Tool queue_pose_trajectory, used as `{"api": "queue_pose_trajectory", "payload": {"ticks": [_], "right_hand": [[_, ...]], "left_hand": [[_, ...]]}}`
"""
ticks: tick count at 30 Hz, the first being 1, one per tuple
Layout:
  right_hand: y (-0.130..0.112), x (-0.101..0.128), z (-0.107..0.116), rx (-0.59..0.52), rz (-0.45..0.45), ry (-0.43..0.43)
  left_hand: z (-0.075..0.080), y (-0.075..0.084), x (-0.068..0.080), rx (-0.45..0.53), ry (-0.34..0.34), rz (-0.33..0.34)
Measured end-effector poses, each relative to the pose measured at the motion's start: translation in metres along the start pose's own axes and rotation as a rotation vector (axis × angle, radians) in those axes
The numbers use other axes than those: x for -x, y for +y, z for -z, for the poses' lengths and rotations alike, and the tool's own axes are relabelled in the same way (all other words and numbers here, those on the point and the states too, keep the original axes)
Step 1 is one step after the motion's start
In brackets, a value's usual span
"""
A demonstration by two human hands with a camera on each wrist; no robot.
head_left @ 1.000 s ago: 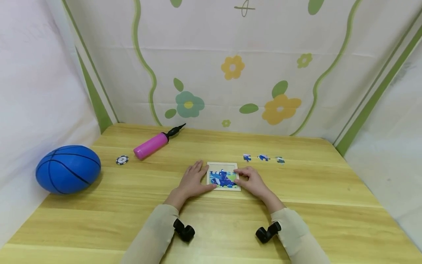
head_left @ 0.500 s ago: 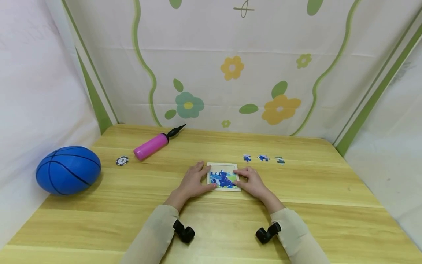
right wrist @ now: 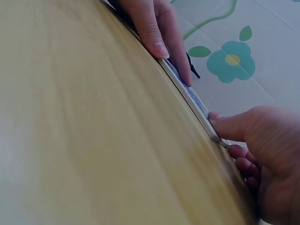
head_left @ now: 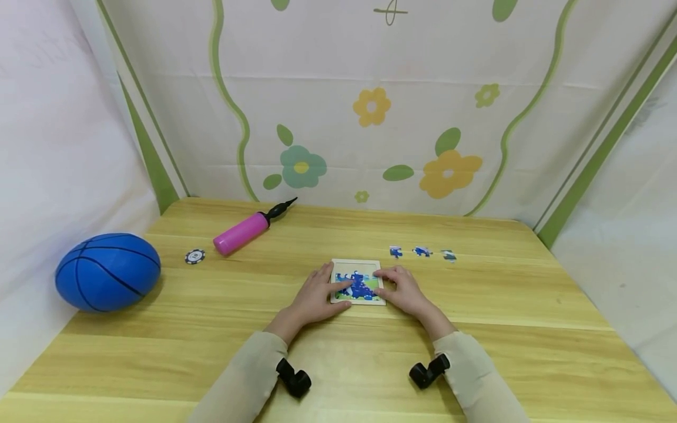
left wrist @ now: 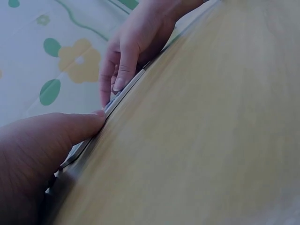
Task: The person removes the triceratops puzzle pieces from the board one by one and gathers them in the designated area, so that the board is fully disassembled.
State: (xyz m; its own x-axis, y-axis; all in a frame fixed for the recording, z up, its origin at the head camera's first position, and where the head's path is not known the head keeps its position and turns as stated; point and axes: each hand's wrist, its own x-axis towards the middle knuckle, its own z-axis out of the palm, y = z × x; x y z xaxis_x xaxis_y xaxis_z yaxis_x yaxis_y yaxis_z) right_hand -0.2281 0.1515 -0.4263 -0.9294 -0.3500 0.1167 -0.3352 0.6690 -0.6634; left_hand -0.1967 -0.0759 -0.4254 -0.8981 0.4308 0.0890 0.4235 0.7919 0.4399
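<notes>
A small square jigsaw puzzle (head_left: 365, 286) in a pale wooden frame lies flat on the table, its lower part filled with blue, purple and green pieces. The upper part shows bare board. My left hand (head_left: 313, 298) is at the frame's left side; its straight index finger touches the pieces and its thumb lies along the near rim. On the other side, my right hand (head_left: 406, 292) holds the frame's right edge. In the right wrist view, that hand's thumb (right wrist: 229, 125) lies over the rim, with the other fingers curled beside it.
Several loose things surround the puzzle: jigsaw pieces (head_left: 422, 251) in a row behind it to the right, a pink hand pump (head_left: 242, 233) and a poker chip (head_left: 194, 257) to the left. A blue ball (head_left: 108, 272) sits at the table's left edge. A flowered curtain (head_left: 317, 111) hangs behind.
My left index finger has moved from the frame's left rim onto the puzzle pieces, and the thumb has slid down to the near rim. The right hand has stayed at the right edge.
</notes>
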Motion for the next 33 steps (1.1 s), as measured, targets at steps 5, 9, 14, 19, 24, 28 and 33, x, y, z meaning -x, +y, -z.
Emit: {"api": "queue_pose_trajectory", "payload": {"ticks": [5,9,14,19,24,28,33], "right_hand": [[-0.0034,-0.0007,-0.0013,0.026,-0.029,-0.006],[-0.0057,-0.0011,-0.003,0.052,-0.041,0.001],[-0.0082,-0.001,-0.005,0.041,-0.025,0.025],[-0.0069,-0.0008,-0.0068,-0.085,-0.008,0.047],[-0.0069,-0.0021,-0.0066,-0.218,-0.03,0.047],[-0.0087,-0.0035,-0.0052,-0.243,-0.045,0.05],[-0.0099,-0.0049,-0.0044,-0.239,-0.063,0.048]], "left_hand": [[-0.0003,0.0009,0.0001,-0.011,0.002,0.003],[-0.0005,0.0014,0.0006,-0.017,0.0,0.012],[-0.0006,0.0012,0.0008,-0.014,0.003,0.019],[-0.0022,0.0014,0.0009,-0.008,0.001,0.008],[-0.0025,0.0018,0.0008,-0.004,0.001,0.013],[-0.0001,0.0026,-0.0002,-0.01,0.006,0.011],[0.002,0.0026,-0.0005,-0.01,-0.002,0.006]]}}
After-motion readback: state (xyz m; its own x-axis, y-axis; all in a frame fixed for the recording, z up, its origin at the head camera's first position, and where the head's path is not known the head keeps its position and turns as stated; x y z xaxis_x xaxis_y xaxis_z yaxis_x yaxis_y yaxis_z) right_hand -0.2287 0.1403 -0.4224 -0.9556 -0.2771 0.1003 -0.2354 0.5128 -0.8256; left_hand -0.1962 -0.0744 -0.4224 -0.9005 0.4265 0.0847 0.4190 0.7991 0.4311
